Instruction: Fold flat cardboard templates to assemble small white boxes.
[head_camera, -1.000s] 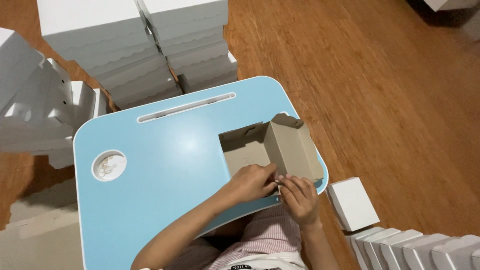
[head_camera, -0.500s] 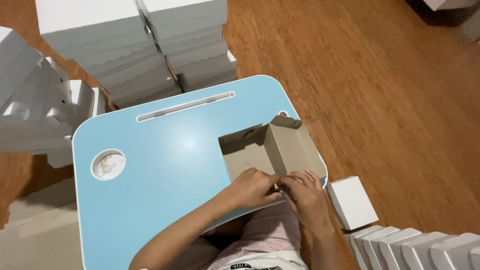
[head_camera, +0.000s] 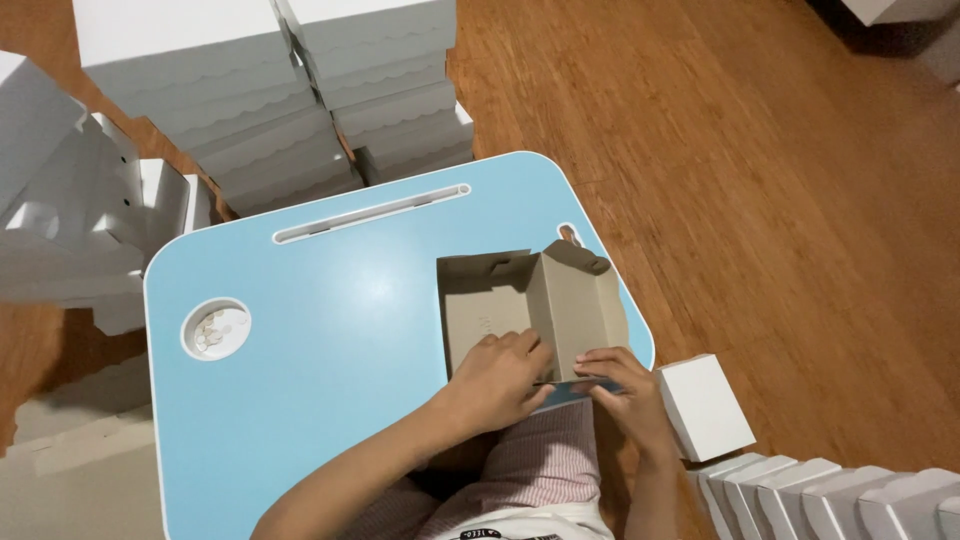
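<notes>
Left hand (head_camera: 497, 378) and right hand (head_camera: 622, 388) pinch near edge of half-folded brown cardboard box (head_camera: 530, 305) on light-blue lap table (head_camera: 330, 300); light, creasable, probably best gripped by flaps.

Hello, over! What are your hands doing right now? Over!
Both hands on the cardboard box: left hand and right hand pinching its near edge. Box half-folded, on blue table. White boxes stacked beyond, not touching.

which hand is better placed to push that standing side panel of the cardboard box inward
Right, probably. The right hand is at the near edge just below the standing panel of the cardboard box on the blue table. The left hand presses on the box floor, steadying it.
</notes>
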